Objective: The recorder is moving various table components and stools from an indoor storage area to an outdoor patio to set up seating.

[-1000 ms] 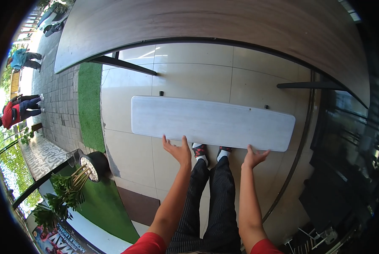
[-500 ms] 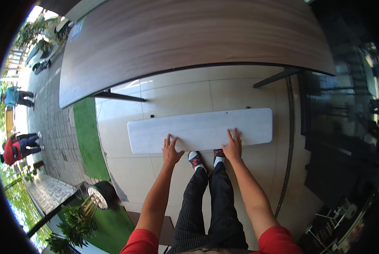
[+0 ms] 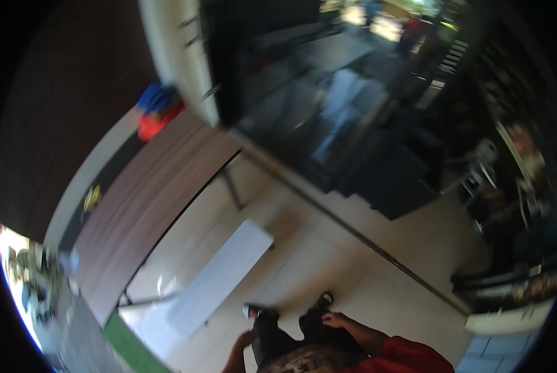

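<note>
Arms (image 3: 234,360) hang low. My left hand (image 3: 246,339) is beside my left leg (image 3: 271,339); my right forearm (image 3: 362,334) slants in, with my right hand (image 3: 334,319) just by my right leg (image 3: 316,329). Both hands are blurry, so I cannot tell how open they are or if they hold anything. The long white bench (image 3: 219,280) is on the floor (image 3: 365,280), ahead to my left, away from both hands.
</note>
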Demonstrator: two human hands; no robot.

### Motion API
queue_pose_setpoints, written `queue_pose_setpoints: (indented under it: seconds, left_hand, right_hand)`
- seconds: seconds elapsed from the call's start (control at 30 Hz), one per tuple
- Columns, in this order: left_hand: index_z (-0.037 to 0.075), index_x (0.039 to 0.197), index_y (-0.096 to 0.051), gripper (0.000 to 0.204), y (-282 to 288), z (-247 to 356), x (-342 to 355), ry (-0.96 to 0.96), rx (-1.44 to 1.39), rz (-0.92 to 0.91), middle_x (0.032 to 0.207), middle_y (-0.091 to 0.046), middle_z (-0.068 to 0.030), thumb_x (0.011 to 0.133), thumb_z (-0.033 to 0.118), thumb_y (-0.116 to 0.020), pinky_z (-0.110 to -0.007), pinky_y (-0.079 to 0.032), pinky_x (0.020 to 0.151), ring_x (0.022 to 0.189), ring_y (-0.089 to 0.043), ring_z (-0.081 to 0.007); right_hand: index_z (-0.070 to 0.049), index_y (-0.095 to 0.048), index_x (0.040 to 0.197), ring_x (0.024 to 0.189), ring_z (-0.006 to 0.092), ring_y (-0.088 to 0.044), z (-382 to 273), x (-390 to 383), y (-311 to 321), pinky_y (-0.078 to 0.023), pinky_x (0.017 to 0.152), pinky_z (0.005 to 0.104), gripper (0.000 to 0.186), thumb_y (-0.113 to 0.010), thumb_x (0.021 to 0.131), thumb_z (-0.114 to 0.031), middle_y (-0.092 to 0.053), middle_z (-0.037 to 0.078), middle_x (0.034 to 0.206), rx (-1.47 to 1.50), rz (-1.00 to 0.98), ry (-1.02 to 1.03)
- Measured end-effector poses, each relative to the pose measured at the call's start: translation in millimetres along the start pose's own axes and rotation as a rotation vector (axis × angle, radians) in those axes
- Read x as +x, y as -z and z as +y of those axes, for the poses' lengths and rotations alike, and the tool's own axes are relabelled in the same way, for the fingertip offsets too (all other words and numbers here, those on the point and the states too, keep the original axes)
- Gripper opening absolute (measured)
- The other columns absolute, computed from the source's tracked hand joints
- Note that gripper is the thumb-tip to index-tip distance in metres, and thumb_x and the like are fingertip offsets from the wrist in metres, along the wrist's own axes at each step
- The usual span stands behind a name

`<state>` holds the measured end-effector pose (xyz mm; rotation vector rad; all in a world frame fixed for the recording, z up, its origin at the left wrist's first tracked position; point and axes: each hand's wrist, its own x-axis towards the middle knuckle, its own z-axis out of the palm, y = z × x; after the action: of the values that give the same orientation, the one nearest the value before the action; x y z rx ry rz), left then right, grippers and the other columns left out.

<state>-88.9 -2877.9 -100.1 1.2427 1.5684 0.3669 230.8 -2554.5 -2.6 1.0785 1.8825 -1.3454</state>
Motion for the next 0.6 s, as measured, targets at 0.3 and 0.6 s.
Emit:
queue_pose_setpoints:
  seconds: [0.3, 0.6]
  left_hand:
    - [0.011, 0.105, -0.058, 0.026, 48, 118, 213, 0.018, 0.351, -0.42, 0.108, -0.062, -0.0077, 0.085, 0.029, -0.057, -0.043, -0.048, 0.074, 0.091, -0.061, -0.0261]
    - [0.008, 0.111, -0.056, 0.031, 3, 445, 390, 0.191, -0.378, -0.118, 0.098, -0.064, -0.005, 0.088, 0.029, -0.06, -0.032, -0.049, 0.065, 0.078, -0.063, -0.019]
  right_hand:
    - [-0.01, -0.065, 0.108, 0.102, 0.0196, -0.06, 170, -121, 3, -0.044, 0.092, 0.033, 0.048, -0.057, 0.084, -0.051, -0.064, 0.009, 0.109, 0.533, 0.482, -0.261]
    - [-0.012, -0.06, 0.11, 0.082, 0.0182, -0.064, 326, -146, 86, -0.048, 0.065, 0.0337, 0.028, -0.06, 0.087, -0.027, -0.066, 0.002, 0.099, 1.49, 0.689, 0.075]
